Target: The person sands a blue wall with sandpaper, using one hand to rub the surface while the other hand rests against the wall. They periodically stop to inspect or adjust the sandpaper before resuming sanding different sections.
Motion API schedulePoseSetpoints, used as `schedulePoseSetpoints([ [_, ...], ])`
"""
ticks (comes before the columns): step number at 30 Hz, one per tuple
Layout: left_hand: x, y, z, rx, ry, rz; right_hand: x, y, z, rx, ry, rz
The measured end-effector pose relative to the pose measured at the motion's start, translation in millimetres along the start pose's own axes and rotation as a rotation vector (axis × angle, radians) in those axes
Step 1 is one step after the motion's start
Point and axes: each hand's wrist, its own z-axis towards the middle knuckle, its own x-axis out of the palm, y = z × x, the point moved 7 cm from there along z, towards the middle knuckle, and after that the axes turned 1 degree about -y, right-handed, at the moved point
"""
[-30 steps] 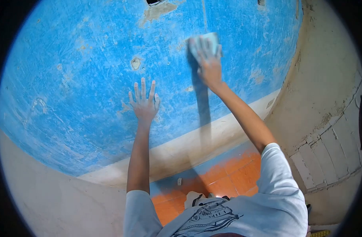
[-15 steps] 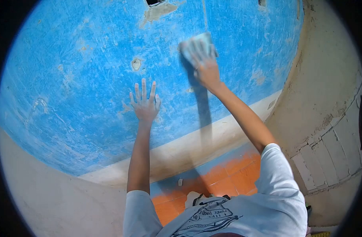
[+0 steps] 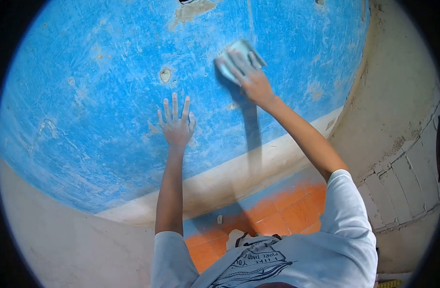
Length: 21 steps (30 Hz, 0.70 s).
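My right hand, dusted pale over the fingers, presses a folded pale green sheet of sandpaper against the blue wall. Its fingers lie over the sheet, slightly smeared by motion, and the far side of the sheet is hidden. Lower and to the left, my left hand rests flat on the same wall with the fingers spread. It holds nothing, and its fingers are whitish with dust. Scratches and pale scuffs cover the blue paint.
Bare patches and a dark hole mark the wall. Below runs a whitish band, then orange floor tiles with bluish dust. A small white object lies on the floor. Rough grey plaster borders the right.
My right hand and the sandpaper have tilted and shifted a little on the wall, and the right elbow has swung outward to the right. My left hand stays in place.
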Motion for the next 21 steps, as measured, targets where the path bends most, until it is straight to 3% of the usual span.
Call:
schedulePoseSetpoints([
  [2, 0.0, 0.7, 0.1, 0.005, 0.004, 0.005, 6.5, 3.2, -3.9, -0.151, 0.094, -0.059],
  [6, 2.1, 1.0, -1.1, 0.006, 0.017, 0.002, -0.2, -16.0, -1.5, 0.053, 0.016, -0.134],
  [7, 1.6, 2.1, -1.7, 0.005, 0.018, 0.01, 12.5, -8.9, -10.4, -0.038, -0.005, 0.036],
  [10, 2.0, 1.1, -0.6, 0.009, 0.016, 0.012, 11.1, -13.3, -1.5, -0.145, 0.122, -0.064],
  [11, 2.2, 1.2, -0.6, 0.007, 0.014, 0.003, -1.5, -22.3, 1.9, 0.034, 0.128, -0.122],
  [15, -1.0, 0.2, 0.2, -0.002, 0.004, -0.013, 13.5, 8.3, 0.7, -0.065, 0.045, 0.126],
  [18, -2.4, -0.8, 1.2, 0.002, -0.007, -0.018, 6.7, -14.0, -2.8, 0.017, 0.115, -0.059],
  [19, -2.1, -1.9, 0.5, 0.001, -0.006, -0.027, -0.1, -19.9, -2.6, 0.169, 0.047, -0.073],
  [21, -1.5, -0.2, 1.1, -0.001, -0.008, -0.037, 30.5, -6.3, -25.6, 0.036, 0.074, -0.041],
])
